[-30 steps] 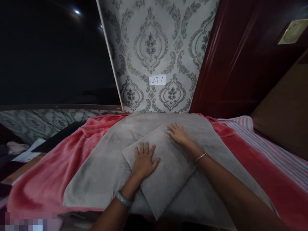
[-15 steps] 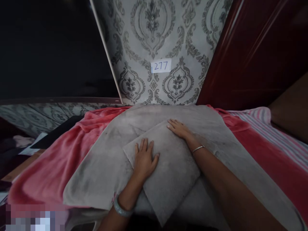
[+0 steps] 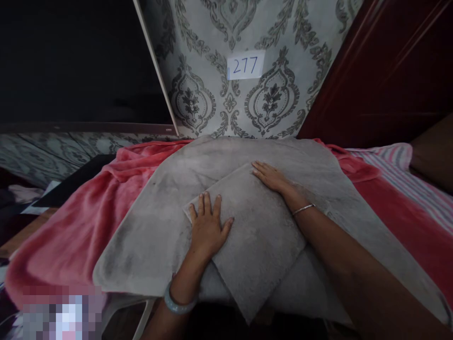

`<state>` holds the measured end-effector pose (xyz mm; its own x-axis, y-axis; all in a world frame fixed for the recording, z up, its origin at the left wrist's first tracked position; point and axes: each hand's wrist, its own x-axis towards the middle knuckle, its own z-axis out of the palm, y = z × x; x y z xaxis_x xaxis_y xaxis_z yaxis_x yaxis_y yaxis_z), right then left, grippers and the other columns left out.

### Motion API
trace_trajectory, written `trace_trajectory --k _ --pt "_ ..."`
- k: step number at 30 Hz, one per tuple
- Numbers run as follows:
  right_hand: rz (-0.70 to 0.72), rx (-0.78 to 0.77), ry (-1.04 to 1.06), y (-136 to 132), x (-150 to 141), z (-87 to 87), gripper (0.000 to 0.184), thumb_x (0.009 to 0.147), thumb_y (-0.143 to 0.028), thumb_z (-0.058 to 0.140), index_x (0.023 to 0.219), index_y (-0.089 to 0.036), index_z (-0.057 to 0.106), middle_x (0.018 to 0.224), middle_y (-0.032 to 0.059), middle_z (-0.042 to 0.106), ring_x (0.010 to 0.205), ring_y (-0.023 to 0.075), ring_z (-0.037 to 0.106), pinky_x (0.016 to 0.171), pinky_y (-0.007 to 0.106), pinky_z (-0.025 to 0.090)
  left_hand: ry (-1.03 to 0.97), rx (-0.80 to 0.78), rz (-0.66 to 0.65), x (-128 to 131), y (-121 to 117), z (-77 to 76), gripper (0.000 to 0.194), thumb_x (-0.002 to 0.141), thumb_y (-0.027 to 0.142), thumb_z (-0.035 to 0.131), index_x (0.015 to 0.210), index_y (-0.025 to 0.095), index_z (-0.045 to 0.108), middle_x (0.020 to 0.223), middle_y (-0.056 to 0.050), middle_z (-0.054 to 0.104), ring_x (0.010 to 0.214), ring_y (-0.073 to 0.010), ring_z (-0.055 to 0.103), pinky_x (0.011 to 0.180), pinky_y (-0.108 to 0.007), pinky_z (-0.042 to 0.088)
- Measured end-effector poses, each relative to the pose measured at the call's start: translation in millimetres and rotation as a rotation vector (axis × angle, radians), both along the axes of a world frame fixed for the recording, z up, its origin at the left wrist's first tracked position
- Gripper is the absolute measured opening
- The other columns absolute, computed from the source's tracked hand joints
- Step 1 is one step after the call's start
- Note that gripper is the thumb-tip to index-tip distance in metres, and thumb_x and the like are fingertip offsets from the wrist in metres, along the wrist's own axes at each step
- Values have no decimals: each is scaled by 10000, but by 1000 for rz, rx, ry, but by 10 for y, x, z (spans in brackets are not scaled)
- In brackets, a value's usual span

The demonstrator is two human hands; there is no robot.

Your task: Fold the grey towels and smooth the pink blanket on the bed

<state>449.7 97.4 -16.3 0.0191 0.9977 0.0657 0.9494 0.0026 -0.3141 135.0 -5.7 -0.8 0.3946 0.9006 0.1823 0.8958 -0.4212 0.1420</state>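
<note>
Currently, both hands are resting palm-down on a gray plush square (image 3: 258,241), which is lying skewed, corner toward the wearer, on a larger gray blanket (image 3: 141,226). Left hand (image 3: 208,231) is open, fingers spreading, pressing near the square's left corner; a pale bangle (image 3: 179,302) is circling that wrist. Right hand (image 3: 271,177) is open too, lying flat with fingers closer together, touching the square at its far corner and reaching in from the right; a thin bracelet (image 3: 303,209) is sitting on that wrist. The square's near corner is probably poking past the blanket's front edge, but that area is dark. Pink-red blanket (image 3: 71,236) is showing from under the gray one on both sides, and a striped cloth (image 3: 421,189) is lying at far right. Behind, patterned wallpaper (image 3: 196,101) is carrying a paper label (image 3: 246,65) reading 277, with a flat-screen TV (image 3: 71,61) standing left and a glossy dark red panel (image 3: 382,71) rising right.
</note>
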Motion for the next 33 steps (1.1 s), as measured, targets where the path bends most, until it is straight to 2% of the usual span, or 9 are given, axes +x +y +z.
trace_trajectory --k 9,12,14,18,21,24,27,30,33 --pt "18 8 -6 -13 37 -45 737 1029 -642 170 1626 -248 348 1678 38 303 1546 259 283 1265 477 271 10 3 15 10 -52 5 746 957 553 529 1589 184 390 1681 -228 262 1565 -426 195 1219 -691 179" --pt "7 -8 -25 -9 -24 11 714 1039 -617 156 1629 -260 339 1682 34 299 1546 241 283 1264 454 272 31 -10 14 13 -50 36 749 967 572 500 1596 183 379 1681 -233 257 1564 -421 205 1216 -679 204" --pt "-26 -38 -52 -37 -99 108 681 1048 -595 153 1632 -289 325 1689 25 282 1549 249 274 1257 491 272 45 -17 20 6 -34 58 752 973 577 485 1599 176 373 1678 -242 255 1563 -420 209 1217 -673 206" --pt "-112 -35 -140 -306 -175 360 631 1055 -562 198 1618 -318 345 1700 36 252 1568 321 197 1221 648 234 54 -35 29 -16 -35 149 737 989 563 467 1601 167 364 1676 -248 256 1566 -413 204 1223 -663 200" --pt "-90 70 -163 -718 -23 444 632 1050 -572 214 1612 -322 360 1699 48 256 1568 335 190 1211 669 224 33 -45 -4 19 -206 261 711 989 551 471 1584 167 399 1669 -241 283 1557 -424 226 1219 -683 186" --pt "-115 95 -160 -1171 259 373 645 1042 -585 223 1604 -312 381 1693 64 272 1558 358 213 1194 690 242 -1 -33 -173 114 -547 317 665 984 519 495 1576 226 418 1674 -182 312 1561 -402 227 1228 -691 157" --pt "-188 82 -154 -1491 487 188 645 1034 -575 239 1596 -300 397 1679 78 303 1546 370 241 1169 711 272 -12 -25 -314 206 -873 234 671 958 510 552 1577 289 416 1691 -125 295 1568 -410 194 1224 -709 152" --pt "-225 86 -129 -1627 560 -20 628 1037 -532 232 1607 -306 369 1645 72 380 1517 347 316 1162 680 312 10 -13 -319 243 -1019 73 700 923 508 614 1570 316 430 1694 -121 287 1560 -446 191 1206 -732 169" --pt "-253 145 -94 -1654 542 -152 623 1039 -497 228 1613 -293 359 1616 61 431 1497 325 358 1186 632 304 34 9 -306 235 -1022 -23 700 922 501 619 1571 326 427 1695 -120 283 1557 -447 199 1203 -727 184"
